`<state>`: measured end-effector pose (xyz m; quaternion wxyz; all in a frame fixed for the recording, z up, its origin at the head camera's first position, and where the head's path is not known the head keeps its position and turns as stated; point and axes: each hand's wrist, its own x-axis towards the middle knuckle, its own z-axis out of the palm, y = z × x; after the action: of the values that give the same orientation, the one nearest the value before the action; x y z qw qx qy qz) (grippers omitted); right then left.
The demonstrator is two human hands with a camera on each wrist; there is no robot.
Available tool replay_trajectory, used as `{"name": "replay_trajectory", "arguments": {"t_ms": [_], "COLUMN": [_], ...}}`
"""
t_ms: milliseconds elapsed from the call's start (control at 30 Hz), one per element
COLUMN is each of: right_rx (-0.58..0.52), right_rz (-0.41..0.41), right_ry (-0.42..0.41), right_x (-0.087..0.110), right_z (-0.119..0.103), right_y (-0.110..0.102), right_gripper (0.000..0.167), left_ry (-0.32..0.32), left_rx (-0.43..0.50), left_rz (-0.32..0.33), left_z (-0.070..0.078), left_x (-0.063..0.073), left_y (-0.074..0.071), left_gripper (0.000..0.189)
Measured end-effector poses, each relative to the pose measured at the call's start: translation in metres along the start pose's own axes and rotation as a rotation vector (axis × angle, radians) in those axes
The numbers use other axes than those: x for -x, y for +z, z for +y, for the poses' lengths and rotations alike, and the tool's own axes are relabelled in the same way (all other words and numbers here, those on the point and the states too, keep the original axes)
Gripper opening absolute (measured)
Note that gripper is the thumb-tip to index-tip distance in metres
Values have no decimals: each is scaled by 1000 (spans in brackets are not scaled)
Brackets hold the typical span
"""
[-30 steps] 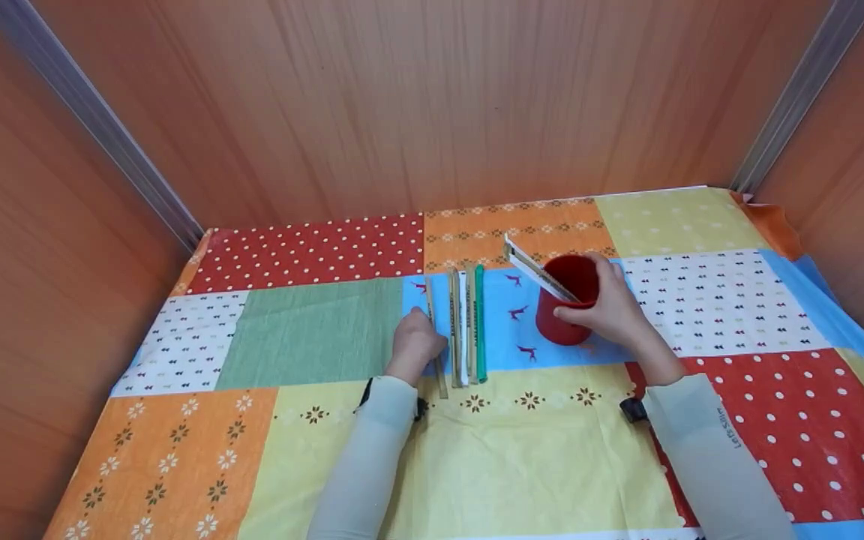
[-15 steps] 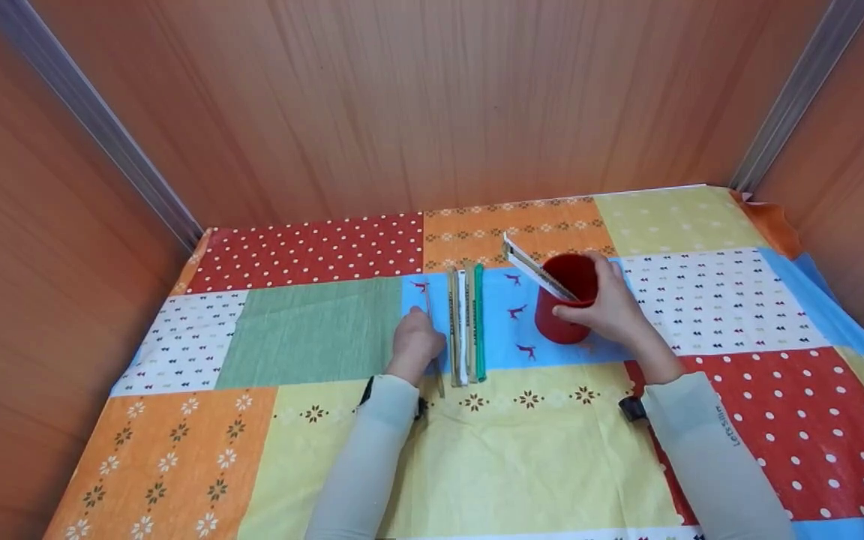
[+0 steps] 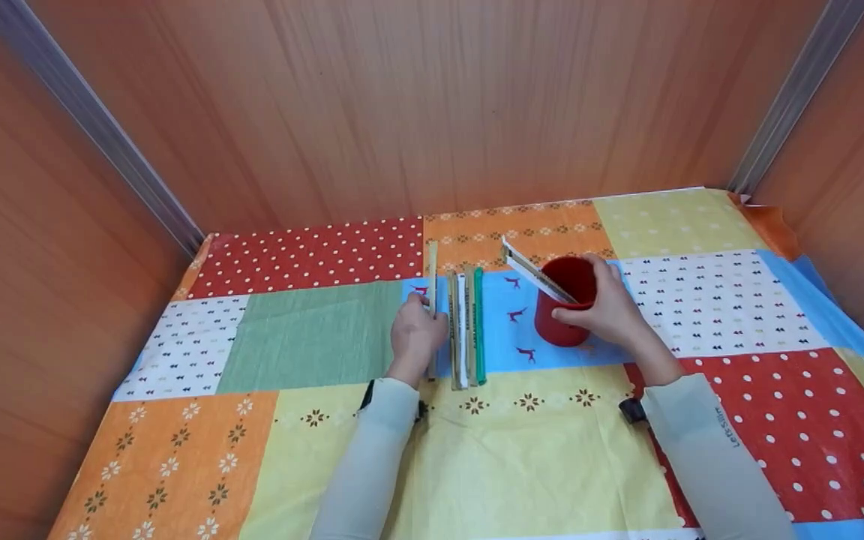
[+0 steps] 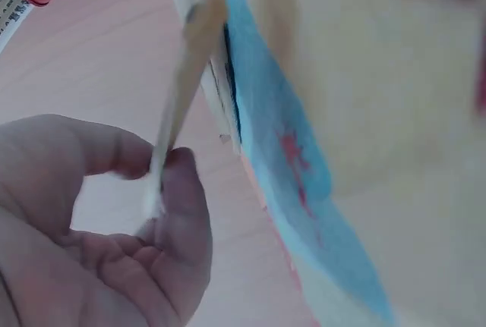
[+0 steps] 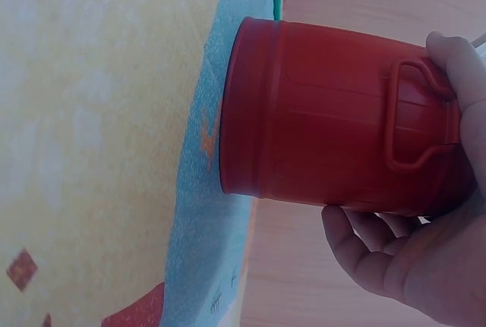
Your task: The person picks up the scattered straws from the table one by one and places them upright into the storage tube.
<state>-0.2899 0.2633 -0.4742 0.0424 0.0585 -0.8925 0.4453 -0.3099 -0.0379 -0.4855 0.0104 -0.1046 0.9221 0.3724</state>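
My left hand (image 3: pixel 418 330) pinches a long thin tan strip (image 3: pixel 433 271) between thumb and forefinger. In the left wrist view this tan strip (image 4: pixel 186 77) rises out of the pinch, blurred. Just right of that hand, several similar strips lie side by side: tan, white (image 3: pixel 463 330) and a green one (image 3: pixel 479 326) at the right end. A red cup (image 3: pixel 563 324) stands on the cloth, its rim gripped by my right hand (image 3: pixel 613 309). White and tan strips (image 3: pixel 535 274) lean out of the cup toward the left. The right wrist view shows a small handle (image 5: pixel 393 114) on its side.
A patchwork-patterned tablecloth (image 3: pixel 312 330) covers the table. Wood-grain panels (image 3: pixel 432 105) rise behind it and at both sides, with metal strips (image 3: pixel 799 105) at the corners. The cloth bunches up at the right back corner.
My left hand has lifted the tan strip off the cloth, and its far end now reaches farther toward the back. The right hand and the red cup have stayed in place.
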Motion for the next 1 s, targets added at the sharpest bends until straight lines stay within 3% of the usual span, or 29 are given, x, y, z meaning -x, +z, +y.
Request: {"name": "replay_trajectory", "arguments": {"t_ms": [333,500,767,1000], "right_rx": [3,4,7,4], "right_rz": [-9,-12,-5,3], "right_ry": [13,25,3,-11], "right_x": [2,2,0,0], "right_z": [0,1,2,2], "right_y": [-1,-1,1,0], "right_gripper": [100,101,100,100], "left_ry": [156,227,406,470], "left_rx": [267,355,466,582], "left_rz": [81,59,32,48], "left_z": [8,20,37,47], "left_x": [7,18,32,39], "left_y": [-15,-18,-15,-10], "left_gripper": [21,20,16,15]}}
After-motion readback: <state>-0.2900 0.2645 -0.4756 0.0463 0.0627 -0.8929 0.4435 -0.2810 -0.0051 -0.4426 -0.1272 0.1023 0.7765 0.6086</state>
